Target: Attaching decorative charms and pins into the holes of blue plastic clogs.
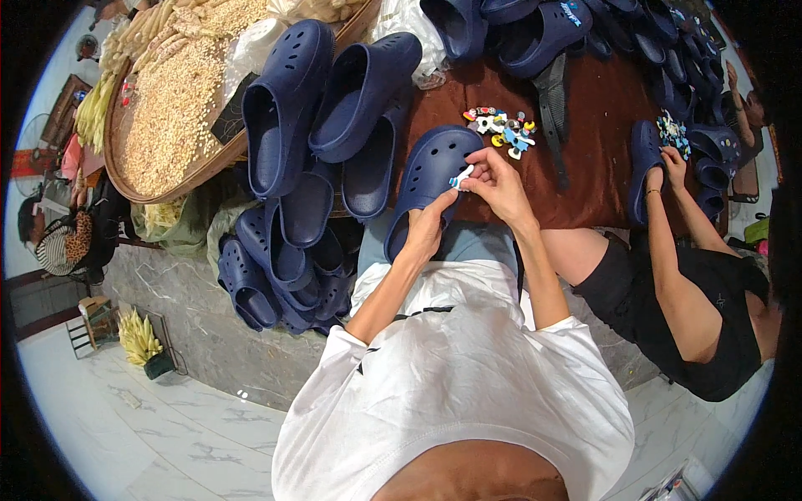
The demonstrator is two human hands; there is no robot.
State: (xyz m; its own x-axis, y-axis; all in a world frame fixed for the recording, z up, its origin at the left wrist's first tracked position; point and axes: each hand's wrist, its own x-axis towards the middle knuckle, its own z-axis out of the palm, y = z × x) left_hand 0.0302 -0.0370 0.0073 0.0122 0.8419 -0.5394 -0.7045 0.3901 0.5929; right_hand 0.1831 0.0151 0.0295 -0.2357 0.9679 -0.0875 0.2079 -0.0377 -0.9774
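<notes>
A navy blue clog (430, 159) with round holes in its toe rests at the edge of the brown-covered table, over my lap. My left hand (426, 227) grips it, fingers reaching into the foot opening and the thumb near the upper. Between the fingertips of my right hand (498, 185) is a small white-and-blue shoe charm (460, 177), held against the side of the upper by the holes. Just beyond the clog lies a heap of colourful shoe charms (505, 132). My fingers hide part of the charm.
Stacked navy clogs (288, 108) stand on the left, with more piled clogs (543, 33) at the back. A round basket (154, 197) of pale kernels sits far left. At right, a co-worker's hands (664, 171) handle another clog (645, 159). A black strap (551, 108) lies on the brown cloth (614, 159).
</notes>
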